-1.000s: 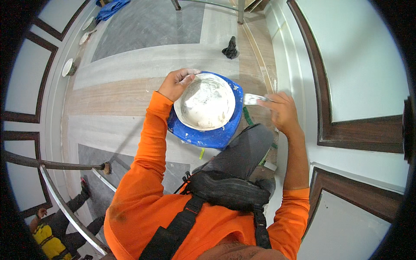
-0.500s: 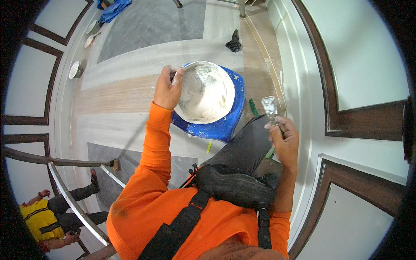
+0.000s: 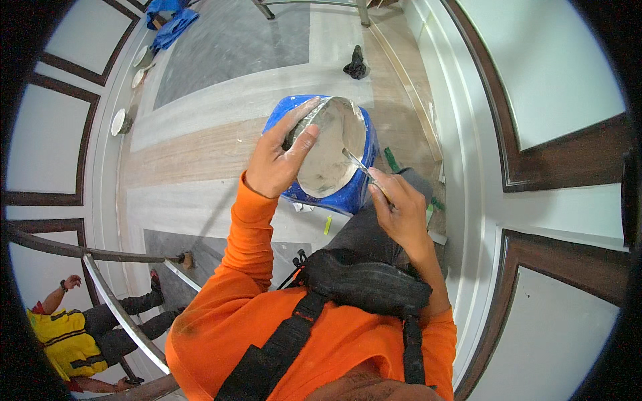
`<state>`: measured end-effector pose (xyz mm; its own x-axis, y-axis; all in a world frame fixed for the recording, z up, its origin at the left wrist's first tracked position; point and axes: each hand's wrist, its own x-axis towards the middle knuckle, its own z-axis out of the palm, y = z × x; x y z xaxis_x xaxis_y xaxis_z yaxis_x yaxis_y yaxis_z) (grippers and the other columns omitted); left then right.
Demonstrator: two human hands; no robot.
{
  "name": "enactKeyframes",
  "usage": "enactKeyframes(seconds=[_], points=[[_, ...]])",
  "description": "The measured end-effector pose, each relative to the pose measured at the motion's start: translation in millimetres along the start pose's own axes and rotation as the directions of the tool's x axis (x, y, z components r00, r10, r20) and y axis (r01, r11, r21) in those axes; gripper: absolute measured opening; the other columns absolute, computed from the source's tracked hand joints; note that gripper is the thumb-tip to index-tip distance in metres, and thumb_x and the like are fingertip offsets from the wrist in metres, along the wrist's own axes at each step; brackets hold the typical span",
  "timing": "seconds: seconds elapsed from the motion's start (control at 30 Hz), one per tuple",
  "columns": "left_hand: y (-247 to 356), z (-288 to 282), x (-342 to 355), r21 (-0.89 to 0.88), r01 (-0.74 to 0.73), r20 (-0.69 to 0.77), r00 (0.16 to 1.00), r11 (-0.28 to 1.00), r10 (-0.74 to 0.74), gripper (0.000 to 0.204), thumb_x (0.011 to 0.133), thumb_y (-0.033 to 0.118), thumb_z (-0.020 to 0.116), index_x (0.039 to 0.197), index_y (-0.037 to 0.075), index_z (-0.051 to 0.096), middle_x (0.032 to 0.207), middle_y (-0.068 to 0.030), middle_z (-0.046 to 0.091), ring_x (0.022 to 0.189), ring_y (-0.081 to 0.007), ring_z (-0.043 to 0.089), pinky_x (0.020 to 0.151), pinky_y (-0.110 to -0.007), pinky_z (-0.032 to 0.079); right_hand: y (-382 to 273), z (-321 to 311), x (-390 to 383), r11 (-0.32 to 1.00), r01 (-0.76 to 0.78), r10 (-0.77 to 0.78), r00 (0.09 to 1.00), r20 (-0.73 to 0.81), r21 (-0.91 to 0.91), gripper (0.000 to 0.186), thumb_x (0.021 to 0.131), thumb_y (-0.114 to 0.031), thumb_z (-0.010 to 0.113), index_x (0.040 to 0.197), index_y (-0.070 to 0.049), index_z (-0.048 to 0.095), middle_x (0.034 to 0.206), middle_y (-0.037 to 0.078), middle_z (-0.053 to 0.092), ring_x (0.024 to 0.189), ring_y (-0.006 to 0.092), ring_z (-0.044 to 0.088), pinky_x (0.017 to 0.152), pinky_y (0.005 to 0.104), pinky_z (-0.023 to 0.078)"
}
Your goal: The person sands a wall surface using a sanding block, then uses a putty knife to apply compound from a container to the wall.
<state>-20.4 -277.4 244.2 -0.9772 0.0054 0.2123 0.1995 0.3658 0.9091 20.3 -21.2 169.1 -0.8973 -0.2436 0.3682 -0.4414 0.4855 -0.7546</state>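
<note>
- We have the bowl (image 3: 344, 108) over the blue plastic stand (image 3: 277, 113), towards 12 o'clock from the picture's middle, its mouth tipped to 3 o'clock.
- In it we see off-white paste (image 3: 324, 170) with greyish smears.
- Our left hand (image 3: 284, 150) has its grip clamped on the bowl's rim, around 10 o'clock.
- Our right hand (image 3: 399, 204) has its grip closed around the putty knife (image 3: 362, 166), blade over the bowl's 3 o'clock side.
- At 10 o'clock, near the wall (image 3: 57, 147), is a white-rimmed container (image 3: 120, 122); we cannot tell its contents.
- Half a second ago our putty knife was clear of the bowl; the mouth, then nearly round, now shows as a narrower oval.
</note>
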Motion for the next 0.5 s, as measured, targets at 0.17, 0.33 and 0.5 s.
enactKeyframes(seconds=[0.17,0.33,0.5], points=[[-2,26,-5,-0.021,-0.071,-0.126,0.99,0.997,0.068,0.04,0.108,0.019,0.062,0.142,-0.001,0.063,0.135,-0.0142,0.07,0.124,-0.0206,0.063,0.108,-0.033,0.047,13,17,-11,0.999,0.045,-0.045,0.999,-0.013,-0.004,0.033,0.092,-0.009,0.077,0.125,-0.012,0.074,0.097,0.014,0.075,0.082,0.0332,0.074,0.07,0.0414,0.059],[-6,30,-4,-0.077,-0.039,-0.207,0.978,0.996,0.023,0.038,0.108,0.017,0.062,0.141,-0.001,0.064,0.136,-0.0151,0.07,0.126,-0.0216,0.063,0.109,-0.033,0.046,12,21,-19,0.997,0.054,-0.055,0.998,0.019,0.061,0.033,0.092,-0.01,0.078,0.125,-0.011,0.074,0.097,0.016,0.075,0.082,0.0346,0.074,0.072,0.0425,0.06],[2,32,-7,-0.034,-0.063,-0.188,0.981,0.997,0.056,0.038,0.108,0.017,0.061,0.14,-0.002,0.065,0.136,-0.0166,0.07,0.127,-0.0229,0.063,0.111,-0.034,0.046,8,9,-15,0.997,-0.005,0.004,1.0,0.01,0.075,0.031,0.092,-0.01,0.077,0.123,-0.007,0.075,0.1,0.019,0.077,0.088,0.0367,0.076,0.076,0.0436,0.061]])
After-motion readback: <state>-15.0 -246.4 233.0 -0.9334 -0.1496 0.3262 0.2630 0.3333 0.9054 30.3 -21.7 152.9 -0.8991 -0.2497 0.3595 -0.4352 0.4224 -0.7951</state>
